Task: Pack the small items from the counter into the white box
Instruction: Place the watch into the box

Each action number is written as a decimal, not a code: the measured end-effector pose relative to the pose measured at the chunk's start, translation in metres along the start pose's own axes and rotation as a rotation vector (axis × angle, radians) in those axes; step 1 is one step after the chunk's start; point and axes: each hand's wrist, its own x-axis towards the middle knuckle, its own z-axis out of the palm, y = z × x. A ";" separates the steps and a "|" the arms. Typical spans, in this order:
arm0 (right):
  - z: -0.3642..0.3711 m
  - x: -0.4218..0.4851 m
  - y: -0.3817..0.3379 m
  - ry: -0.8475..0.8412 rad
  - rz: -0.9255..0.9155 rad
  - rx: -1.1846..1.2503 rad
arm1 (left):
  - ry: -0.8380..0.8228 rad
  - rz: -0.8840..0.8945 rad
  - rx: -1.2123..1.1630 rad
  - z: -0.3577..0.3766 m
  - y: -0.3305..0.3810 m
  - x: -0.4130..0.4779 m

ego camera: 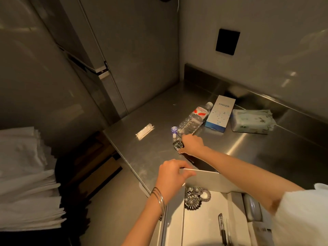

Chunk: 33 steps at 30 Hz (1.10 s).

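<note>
The right hand (192, 144) reaches over the wristwatch (178, 145) near the surface's left edge, fingers curled about it; whether they grip it I cannot tell. The left hand (173, 174) pinches the white box (204, 178) lid, nearer the body.

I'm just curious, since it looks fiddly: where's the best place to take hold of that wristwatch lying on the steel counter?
Probably by the round case of the wristwatch, pinched across its sides from above. It lies flat, dial up, and the right hand is already there at its right edge.
</note>
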 end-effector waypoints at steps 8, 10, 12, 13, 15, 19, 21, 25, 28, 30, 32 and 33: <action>0.006 -0.004 0.001 -0.172 0.050 0.070 | 0.000 -0.014 0.005 0.000 0.001 -0.001; 0.007 -0.006 0.006 -0.206 0.027 0.078 | 0.001 -0.018 0.002 0.000 0.000 -0.001; 0.008 -0.008 0.012 -0.232 0.005 0.084 | -0.002 -0.021 0.003 0.000 0.000 0.000; 0.007 -0.009 0.015 -0.246 0.002 0.090 | -0.005 -0.021 0.003 0.001 -0.001 0.000; 0.006 -0.011 0.021 -0.268 0.002 0.101 | -0.010 -0.020 0.001 0.001 -0.001 0.000; -0.006 -0.016 0.033 -0.174 0.043 0.217 | -0.008 -0.009 0.025 0.001 -0.002 0.000; -0.017 -0.022 0.039 -0.087 0.035 0.310 | -0.004 -0.004 0.034 0.001 -0.002 0.001; -0.047 -0.051 0.050 0.054 -0.012 0.495 | -0.011 -0.005 0.009 0.002 -0.004 0.002; -0.075 -0.088 0.059 0.148 -0.029 0.637 | -0.010 0.001 0.006 0.003 -0.006 0.002; -0.093 -0.118 0.063 0.204 -0.068 0.743 | -0.011 0.002 -0.010 0.003 -0.006 0.001; -0.110 -0.154 0.066 0.252 -0.129 0.868 | -0.014 0.010 -0.004 0.003 -0.007 0.001; -0.116 -0.171 0.067 0.256 -0.147 0.926 | -0.014 0.013 0.001 0.003 -0.007 0.001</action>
